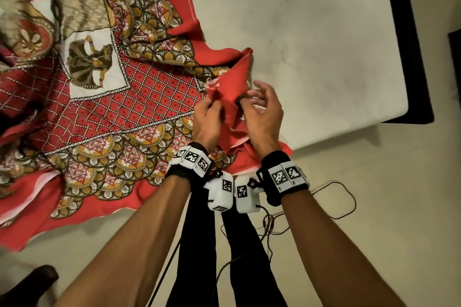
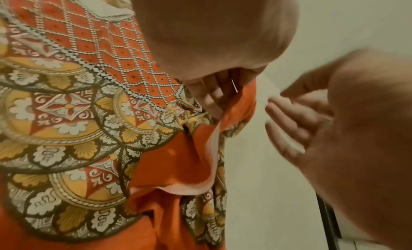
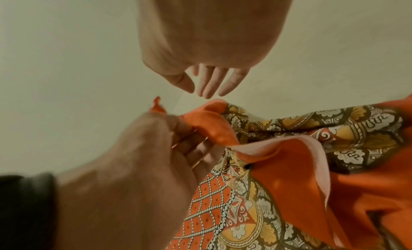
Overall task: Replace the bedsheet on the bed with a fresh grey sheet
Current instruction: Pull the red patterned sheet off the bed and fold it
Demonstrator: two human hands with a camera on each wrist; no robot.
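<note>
Your left hand (image 1: 208,117) pinches the red patterned cotton bedsheet (image 1: 139,97) by its corner; your right hand (image 1: 264,112), fingers relaxed, holds nothing above the bare white mattress (image 1: 311,32).

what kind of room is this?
Most likely a bedroom: a bare mattress on a dark bed frame, with a red patterned bedsheet half pulled off it, pale floor alongside.
</note>
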